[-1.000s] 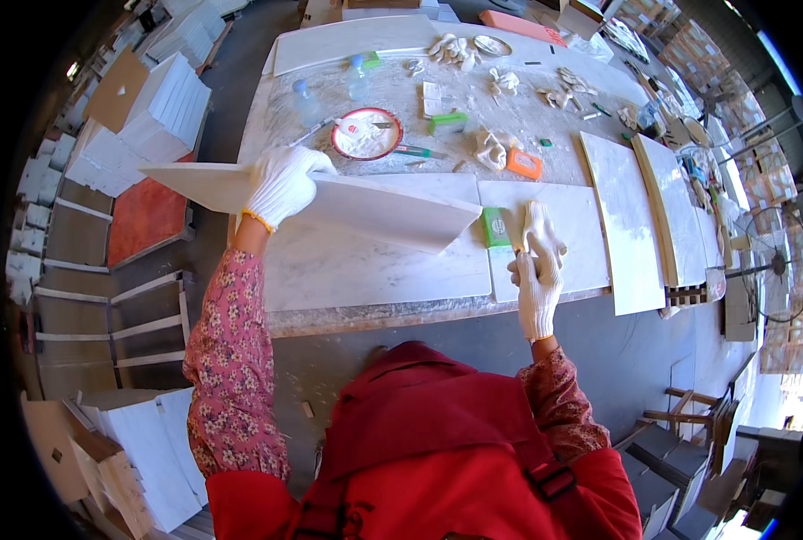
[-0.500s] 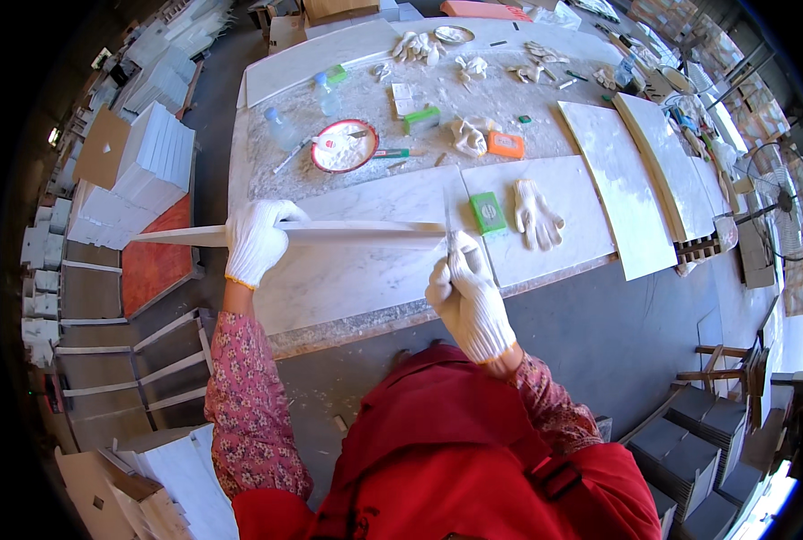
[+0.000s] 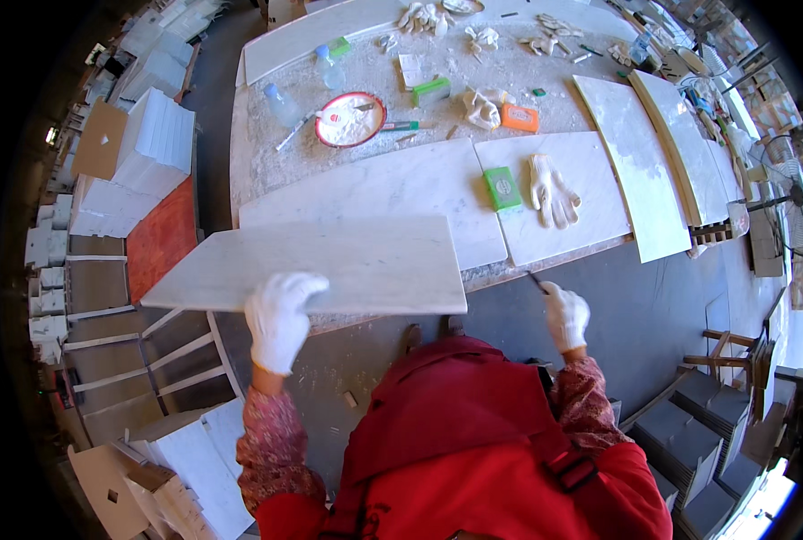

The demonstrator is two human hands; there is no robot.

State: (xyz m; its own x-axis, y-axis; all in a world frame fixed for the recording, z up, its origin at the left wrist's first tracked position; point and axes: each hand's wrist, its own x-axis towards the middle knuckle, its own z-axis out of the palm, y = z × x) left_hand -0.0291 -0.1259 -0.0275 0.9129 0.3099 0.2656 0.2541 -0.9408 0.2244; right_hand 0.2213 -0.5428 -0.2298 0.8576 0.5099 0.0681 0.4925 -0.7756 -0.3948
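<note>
A white marble slab [image 3: 374, 261] with faint grey veins is tilted over the table's near edge, its face turned up and its left end tapering to a point. My left hand [image 3: 278, 315], in a white knitted glove, grips the slab's near edge. Off to the right, over the floor, my gloved right hand [image 3: 566, 315] is closed around a thin dark tool [image 3: 536, 282], whose kind is too small to tell. On the table beyond lie more marble slabs [image 3: 401, 175], a green box [image 3: 502, 189] and a loose white glove [image 3: 553, 191].
A red-rimmed bowl of white paste [image 3: 347, 137] stands on the dusty worktable [image 3: 284, 166], near plastic bottles [image 3: 282, 106] and an orange box [image 3: 519, 117]. Long slabs [image 3: 636, 162] overhang the table's right side. Stacked tiles [image 3: 149, 144] stand left; a fan [image 3: 793, 193] stands right.
The slab has tipped from edge-on to face-up and come nearer to me with my left hand. My right hand has moved away from its end, to the right and lower.
</note>
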